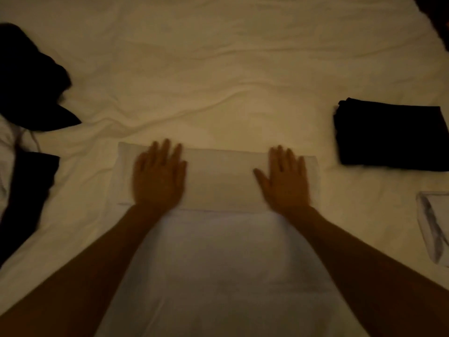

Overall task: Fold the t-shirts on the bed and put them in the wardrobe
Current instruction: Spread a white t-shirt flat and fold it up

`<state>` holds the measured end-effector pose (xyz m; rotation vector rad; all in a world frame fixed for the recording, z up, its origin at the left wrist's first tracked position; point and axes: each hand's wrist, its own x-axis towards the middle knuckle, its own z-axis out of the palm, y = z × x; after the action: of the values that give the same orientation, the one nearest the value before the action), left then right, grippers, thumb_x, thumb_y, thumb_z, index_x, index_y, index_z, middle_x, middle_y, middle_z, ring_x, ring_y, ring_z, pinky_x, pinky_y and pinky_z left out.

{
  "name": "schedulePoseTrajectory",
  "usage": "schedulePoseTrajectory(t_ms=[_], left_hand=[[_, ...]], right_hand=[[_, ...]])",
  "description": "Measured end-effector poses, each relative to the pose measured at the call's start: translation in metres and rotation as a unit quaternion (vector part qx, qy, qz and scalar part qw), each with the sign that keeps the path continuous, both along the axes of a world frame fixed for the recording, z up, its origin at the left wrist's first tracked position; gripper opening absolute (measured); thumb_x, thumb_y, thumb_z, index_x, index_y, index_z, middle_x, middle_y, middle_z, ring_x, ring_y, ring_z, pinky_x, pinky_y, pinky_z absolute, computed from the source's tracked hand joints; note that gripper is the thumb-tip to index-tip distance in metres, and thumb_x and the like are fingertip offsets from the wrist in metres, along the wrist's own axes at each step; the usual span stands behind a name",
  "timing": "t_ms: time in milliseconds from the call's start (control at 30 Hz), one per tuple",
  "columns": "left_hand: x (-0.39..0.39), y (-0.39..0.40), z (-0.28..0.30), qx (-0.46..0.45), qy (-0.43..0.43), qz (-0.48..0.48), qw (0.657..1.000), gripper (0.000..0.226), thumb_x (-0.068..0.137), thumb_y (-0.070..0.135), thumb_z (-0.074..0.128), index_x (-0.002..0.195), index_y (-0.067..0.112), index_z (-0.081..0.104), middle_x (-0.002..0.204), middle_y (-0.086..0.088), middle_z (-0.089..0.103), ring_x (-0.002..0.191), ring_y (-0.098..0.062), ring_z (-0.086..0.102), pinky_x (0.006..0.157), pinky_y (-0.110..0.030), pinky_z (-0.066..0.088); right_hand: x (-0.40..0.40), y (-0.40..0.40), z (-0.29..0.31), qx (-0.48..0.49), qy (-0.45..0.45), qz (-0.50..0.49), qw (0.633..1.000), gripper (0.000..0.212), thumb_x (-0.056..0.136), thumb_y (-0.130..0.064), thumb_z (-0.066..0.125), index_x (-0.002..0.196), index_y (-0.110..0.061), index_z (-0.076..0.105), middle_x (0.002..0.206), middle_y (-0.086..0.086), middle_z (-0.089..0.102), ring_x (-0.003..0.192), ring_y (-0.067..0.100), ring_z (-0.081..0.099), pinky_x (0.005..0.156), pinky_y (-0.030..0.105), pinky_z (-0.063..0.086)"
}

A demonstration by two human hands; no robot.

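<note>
A white t-shirt [218,181] lies flat on the bed in front of me, its far part doubled back into a band. My left hand [159,176] rests palm down on the left of that band, fingers spread. Flat on the band's right end lies my right hand [286,181], also with fingers apart. Neither hand grips the cloth. A dark t-shirt [391,136], folded into a neat rectangle, sits on the bed to the right. Unfolded dark clothes [31,81] lie in a heap at the left, with another dark piece [26,190] below them.
The bed is covered by a wrinkled white sheet [218,69]. A clear plastic bag [433,224] lies at the right edge. A dark shape [437,13] fills the top right corner. The light is dim and the picture is blurred.
</note>
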<state>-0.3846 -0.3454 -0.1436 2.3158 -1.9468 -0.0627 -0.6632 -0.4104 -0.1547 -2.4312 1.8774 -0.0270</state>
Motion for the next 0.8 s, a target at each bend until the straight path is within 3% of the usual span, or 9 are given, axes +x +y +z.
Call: schedulePoseTrajectory(t_ms=[67, 133, 200, 267, 333, 400, 600, 700, 800], left_hand=[[0.04, 0.014, 0.008, -0.011, -0.013, 0.043, 0.999, 0.05, 0.101, 0.041, 0.032, 0.135, 0.015, 0.058, 0.139, -0.015, 0.056, 0.13, -0.037, 0.05, 0.102, -0.046, 0.032], [0.064, 0.025, 0.018, -0.016, 0.033, 0.115, 0.993, 0.05, 0.099, 0.043, 0.036, 0.132, 0.013, 0.06, 0.131, -0.019, 0.059, 0.12, -0.042, 0.051, 0.099, -0.049, 0.035], [0.073, 0.022, 0.032, 0.005, 0.169, 0.239, 0.956, 0.052, 0.098, 0.047, 0.045, 0.136, 0.012, 0.055, 0.129, -0.021, 0.055, 0.116, -0.043, 0.051, 0.098, -0.049, 0.039], [0.079, 0.009, 0.042, 0.043, 0.3, 0.319, 0.898, 0.053, 0.095, 0.048, 0.058, 0.133, 0.012, 0.053, 0.126, -0.016, 0.058, 0.107, -0.035, 0.056, 0.093, -0.044, 0.045], [0.08, -0.003, 0.048, 0.073, 0.378, 0.326, 0.864, 0.048, 0.092, 0.049, 0.062, 0.122, 0.011, 0.061, 0.113, -0.012, 0.063, 0.09, -0.028, 0.058, 0.08, -0.039, 0.048], [0.077, -0.007, 0.046, 0.056, 0.426, 0.332, 0.84, 0.047, 0.091, 0.045, 0.064, 0.121, 0.009, 0.062, 0.112, -0.014, 0.064, 0.09, -0.027, 0.059, 0.078, -0.038, 0.048], [0.075, -0.014, 0.037, 0.001, 0.476, 0.343, 0.81, 0.051, 0.092, 0.043, 0.065, 0.129, 0.01, 0.055, 0.127, -0.011, 0.059, 0.11, -0.03, 0.058, 0.098, -0.047, 0.049], [0.079, -0.028, 0.046, -0.042, 0.504, 0.318, 0.802, 0.046, 0.092, 0.041, 0.066, 0.128, 0.013, 0.056, 0.122, -0.005, 0.059, 0.109, -0.025, 0.058, 0.097, -0.042, 0.049], [0.082, -0.03, 0.047, -0.043, 0.502, 0.318, 0.803, 0.047, 0.091, 0.039, 0.068, 0.129, 0.014, 0.056, 0.125, -0.005, 0.06, 0.11, -0.023, 0.058, 0.097, -0.041, 0.05]], right_hand=[[-0.042, -0.007, 0.005, 0.041, 0.02, -0.033, 0.998, 0.087, 0.093, -0.066, 0.007, 0.149, -0.006, 0.037, 0.154, 0.016, 0.037, 0.143, 0.035, 0.033, 0.117, 0.051, 0.017], [-0.066, -0.01, 0.012, 0.057, 0.011, -0.034, 0.998, 0.082, 0.093, -0.066, 0.012, 0.152, -0.013, 0.032, 0.155, 0.013, 0.036, 0.141, 0.033, 0.031, 0.115, 0.048, 0.021], [-0.069, -0.011, 0.018, 0.049, -0.083, -0.074, 0.993, 0.072, 0.095, -0.062, 0.037, 0.15, -0.015, 0.033, 0.149, 0.015, 0.039, 0.133, 0.034, 0.038, 0.109, 0.046, 0.032], [-0.062, -0.017, 0.023, 0.075, -0.227, -0.203, 0.95, 0.074, 0.092, -0.054, 0.057, 0.149, -0.015, 0.032, 0.148, 0.014, 0.038, 0.131, 0.033, 0.042, 0.107, 0.044, 0.036], [-0.056, -0.025, 0.029, 0.137, -0.319, -0.308, 0.886, 0.07, 0.089, -0.049, 0.064, 0.143, -0.013, 0.039, 0.142, 0.013, 0.046, 0.123, 0.031, 0.049, 0.103, 0.04, 0.042], [-0.052, -0.025, 0.029, 0.172, -0.379, -0.337, 0.845, 0.059, 0.09, -0.042, 0.067, 0.134, -0.01, 0.045, 0.129, 0.009, 0.053, 0.108, 0.024, 0.052, 0.091, 0.035, 0.043], [-0.051, -0.032, 0.037, 0.113, -0.426, -0.282, 0.852, 0.04, 0.092, -0.029, 0.067, 0.122, -0.007, 0.053, 0.11, 0.003, 0.055, 0.098, 0.016, 0.052, 0.083, 0.024, 0.039], [-0.049, -0.049, 0.043, 0.066, -0.453, -0.261, 0.85, 0.038, 0.091, -0.029, 0.069, 0.118, -0.009, 0.052, 0.107, 0.002, 0.055, 0.097, 0.017, 0.053, 0.085, 0.023, 0.04], [-0.047, -0.051, 0.039, 0.087, -0.458, -0.281, 0.839, 0.047, 0.091, -0.031, 0.069, 0.127, -0.01, 0.048, 0.115, 0.001, 0.052, 0.105, 0.017, 0.052, 0.091, 0.027, 0.041]])
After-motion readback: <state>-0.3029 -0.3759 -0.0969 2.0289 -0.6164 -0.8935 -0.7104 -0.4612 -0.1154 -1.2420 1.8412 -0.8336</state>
